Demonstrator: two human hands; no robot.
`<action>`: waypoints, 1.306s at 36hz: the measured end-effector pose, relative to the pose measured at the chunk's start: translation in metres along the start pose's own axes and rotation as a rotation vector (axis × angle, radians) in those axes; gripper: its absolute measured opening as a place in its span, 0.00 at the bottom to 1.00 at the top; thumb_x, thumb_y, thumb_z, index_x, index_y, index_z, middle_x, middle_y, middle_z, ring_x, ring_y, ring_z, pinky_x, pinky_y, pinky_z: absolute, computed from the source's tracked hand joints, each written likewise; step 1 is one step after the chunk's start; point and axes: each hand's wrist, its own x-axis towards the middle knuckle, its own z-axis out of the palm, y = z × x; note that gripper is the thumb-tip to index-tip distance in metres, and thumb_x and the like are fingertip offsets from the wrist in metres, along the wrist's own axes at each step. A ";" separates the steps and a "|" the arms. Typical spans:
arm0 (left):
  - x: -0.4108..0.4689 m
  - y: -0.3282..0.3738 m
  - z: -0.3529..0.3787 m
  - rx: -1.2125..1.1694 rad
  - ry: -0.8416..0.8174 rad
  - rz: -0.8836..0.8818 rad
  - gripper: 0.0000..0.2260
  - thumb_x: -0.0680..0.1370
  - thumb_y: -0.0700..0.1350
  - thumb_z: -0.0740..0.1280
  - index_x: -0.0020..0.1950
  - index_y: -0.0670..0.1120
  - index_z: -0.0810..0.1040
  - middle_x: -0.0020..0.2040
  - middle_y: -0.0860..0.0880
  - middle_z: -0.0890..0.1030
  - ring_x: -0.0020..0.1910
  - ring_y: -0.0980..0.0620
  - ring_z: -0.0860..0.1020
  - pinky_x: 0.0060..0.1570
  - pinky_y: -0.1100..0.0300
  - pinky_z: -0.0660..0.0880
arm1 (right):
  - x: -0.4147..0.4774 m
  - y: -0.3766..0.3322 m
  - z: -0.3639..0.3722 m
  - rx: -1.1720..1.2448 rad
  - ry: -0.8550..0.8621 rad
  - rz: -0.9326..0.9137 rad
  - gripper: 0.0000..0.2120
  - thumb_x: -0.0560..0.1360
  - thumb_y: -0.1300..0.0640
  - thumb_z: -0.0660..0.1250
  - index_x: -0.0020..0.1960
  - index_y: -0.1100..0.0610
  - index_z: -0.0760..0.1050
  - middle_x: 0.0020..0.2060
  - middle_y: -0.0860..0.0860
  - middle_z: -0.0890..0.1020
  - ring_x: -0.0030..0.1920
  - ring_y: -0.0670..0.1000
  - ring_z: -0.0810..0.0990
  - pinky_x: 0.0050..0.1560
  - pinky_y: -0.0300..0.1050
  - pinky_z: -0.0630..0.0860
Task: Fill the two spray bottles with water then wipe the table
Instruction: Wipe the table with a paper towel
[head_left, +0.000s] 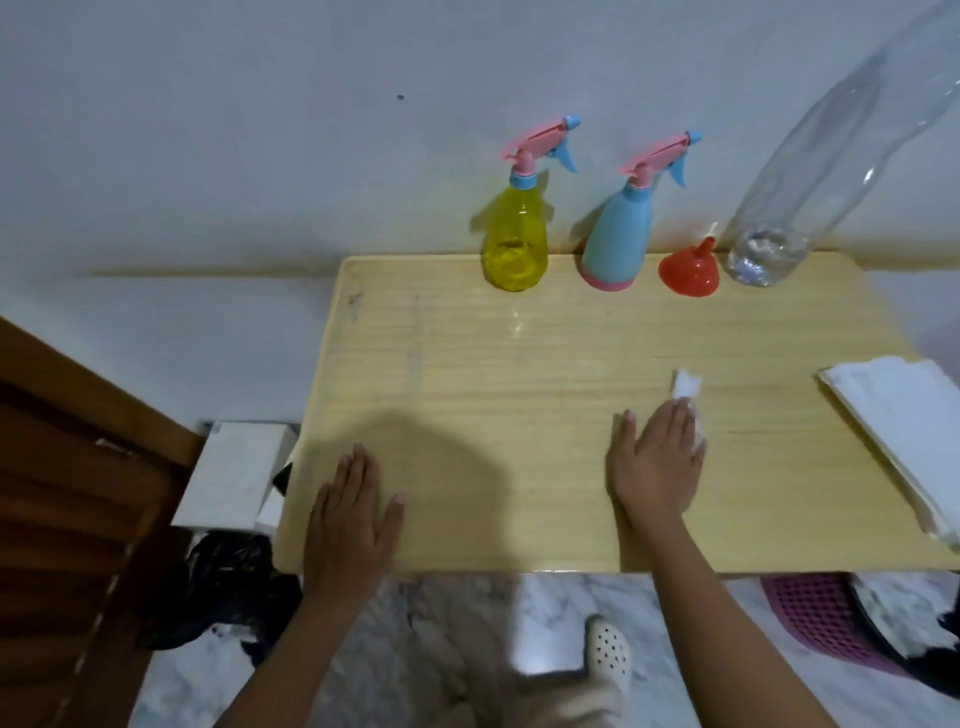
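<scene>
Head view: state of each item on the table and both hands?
yellow spray bottle: upright, cap on
blue spray bottle: upright, cap on
red funnel: mouth down
clear bottle: upright, little water left
folded white cloth: unused
left hand: flat, empty
right hand: pressing white tissue

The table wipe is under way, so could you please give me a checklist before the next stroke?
1. Tissue under right hand: ok.
2. Left hand flat on table: ok.
3. Yellow bottle, blue bottle, funnel at far edge, clear of the stroke: ok.
4. Spray heads on: ok.
5. Blue bottle filled: cannot tell.
6. Tissue stack overhangs the right edge: not ok.
</scene>
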 end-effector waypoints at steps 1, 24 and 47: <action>-0.003 -0.006 -0.001 -0.013 0.002 0.013 0.38 0.77 0.66 0.40 0.76 0.40 0.57 0.76 0.49 0.54 0.75 0.54 0.52 0.72 0.53 0.52 | -0.006 -0.017 0.008 0.007 -0.014 -0.027 0.33 0.80 0.42 0.44 0.76 0.63 0.48 0.77 0.56 0.50 0.77 0.50 0.46 0.75 0.50 0.41; -0.025 -0.032 -0.005 0.066 0.049 -0.117 0.27 0.79 0.49 0.47 0.71 0.35 0.66 0.72 0.36 0.66 0.72 0.37 0.64 0.69 0.37 0.54 | -0.080 -0.029 0.023 -0.221 -0.303 -0.908 0.38 0.75 0.33 0.30 0.77 0.52 0.50 0.75 0.43 0.49 0.76 0.42 0.47 0.74 0.48 0.42; -0.020 0.018 0.012 0.055 0.064 -0.198 0.34 0.76 0.56 0.50 0.72 0.32 0.61 0.74 0.35 0.60 0.74 0.35 0.58 0.69 0.36 0.52 | -0.058 0.097 -0.053 0.235 -0.147 -0.148 0.37 0.73 0.56 0.68 0.75 0.64 0.53 0.74 0.60 0.58 0.74 0.59 0.57 0.71 0.50 0.57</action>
